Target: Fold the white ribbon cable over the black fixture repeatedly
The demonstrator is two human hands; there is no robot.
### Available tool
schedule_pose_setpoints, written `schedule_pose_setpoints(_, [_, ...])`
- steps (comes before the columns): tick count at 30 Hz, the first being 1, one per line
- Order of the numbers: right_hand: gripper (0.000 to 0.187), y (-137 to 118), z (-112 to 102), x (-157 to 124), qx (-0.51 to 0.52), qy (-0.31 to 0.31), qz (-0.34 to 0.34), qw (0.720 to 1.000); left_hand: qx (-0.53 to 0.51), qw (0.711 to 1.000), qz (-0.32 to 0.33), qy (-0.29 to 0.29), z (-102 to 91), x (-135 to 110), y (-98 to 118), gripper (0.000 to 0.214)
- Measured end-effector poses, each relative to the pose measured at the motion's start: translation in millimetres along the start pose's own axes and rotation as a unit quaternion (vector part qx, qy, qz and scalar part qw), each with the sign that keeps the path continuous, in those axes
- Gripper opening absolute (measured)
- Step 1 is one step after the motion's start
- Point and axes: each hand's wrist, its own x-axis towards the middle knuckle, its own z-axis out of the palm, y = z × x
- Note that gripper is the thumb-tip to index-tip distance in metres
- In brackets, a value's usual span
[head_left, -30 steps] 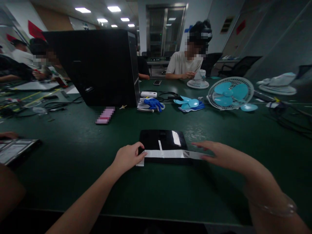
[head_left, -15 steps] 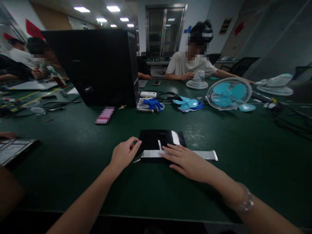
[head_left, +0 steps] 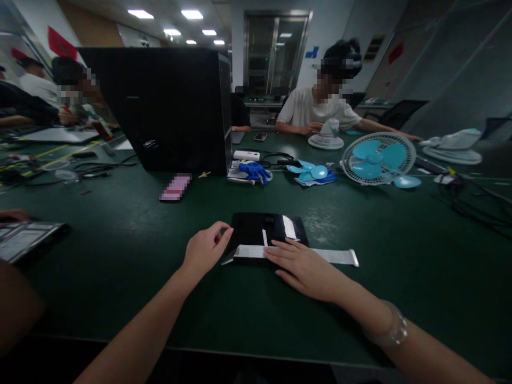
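A flat black panel point(head_left: 248, 226) with a glossy surface lies on the green table before me. Across its near part runs a flat white ribbon cable point(head_left: 334, 256), which sticks out past the right side and has a folded end at the left. My left hand point(head_left: 206, 246) is at the panel's left edge, thumb and forefinger closed together on it. Lying flat over the cable and panel is my right hand point(head_left: 304, 266), fingers stretched out. It hides the middle of the cable. A narrow white strip point(head_left: 264, 238) runs up the panel from the cable.
Beyond the panel stand a large black computer case point(head_left: 160, 112), a pink phone point(head_left: 176, 187), blue gloves point(head_left: 254, 172), blue fan blades point(head_left: 308, 172) and a fan point(head_left: 374, 158). A co-worker point(head_left: 320, 109) sits opposite. Black cables point(head_left: 472, 202) lie at right, a metal-framed part point(head_left: 32, 240) at left.
My right hand has slid slightly toward me and to the left over the ribbon cable. My left hand stays at the panel's edge. The whole view has shifted a little.
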Motion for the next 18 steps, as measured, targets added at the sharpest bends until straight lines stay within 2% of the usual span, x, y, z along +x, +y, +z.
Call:
schedule_pose_setpoints(7, [0.047, -0.6, -0.3, 1.2, 0.001, 0.015, -0.004, 1.000, 0.012, 1.000, -0.001, 0.000, -1.8, 0.6, 3.1, 0.041])
schedule_pose_setpoints(12, [0.049, 2.2, -3.2, -0.8, 0.030, 0.000, 0.006, 1.000, 0.006, 1.000, -0.007, -0.009, -0.6, 0.5, 1.6, 0.043])
schedule_pose_setpoints(18, [0.067, 22.5, -6.8, -9.4, 0.035, -0.029, 0.091, 0.995, 0.000, 1.000, -0.011, -0.012, -0.4, 0.5, 2.1, 0.046])
